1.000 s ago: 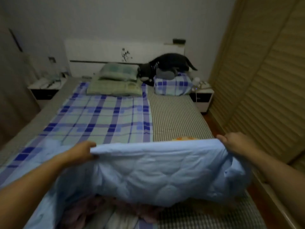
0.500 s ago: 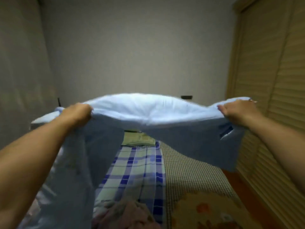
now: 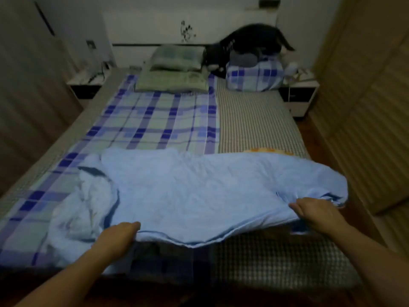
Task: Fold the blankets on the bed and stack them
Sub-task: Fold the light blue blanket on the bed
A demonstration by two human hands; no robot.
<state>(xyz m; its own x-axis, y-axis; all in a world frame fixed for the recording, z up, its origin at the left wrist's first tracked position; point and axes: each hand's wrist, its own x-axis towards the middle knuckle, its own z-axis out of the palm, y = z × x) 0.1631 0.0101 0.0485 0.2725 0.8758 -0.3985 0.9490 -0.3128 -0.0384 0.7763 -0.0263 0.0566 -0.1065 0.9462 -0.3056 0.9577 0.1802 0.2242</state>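
A light blue quilted blanket (image 3: 199, 191) lies spread across the near half of the bed (image 3: 254, 129), bunched into folds at its left side. My left hand (image 3: 118, 237) grips its near edge at the left. My right hand (image 3: 316, 212) grips the near edge further right, close to the blanket's right corner. A folded blue plaid blanket (image 3: 254, 77) sits at the head of the bed on the right. An orange patterned cloth (image 3: 267, 150) peeks out behind the blue blanket.
A black cat (image 3: 245, 44) stands on the plaid bundle by the headboard. Green pillows (image 3: 174, 72) lie at the head, left of it. Nightstands (image 3: 298, 94) flank the bed. A slatted wardrobe (image 3: 365, 107) runs along the right.
The blue blanket was lifted high in front of me, then thrown down flat onto the bed. Both hands came down with it and still hold its near edge.
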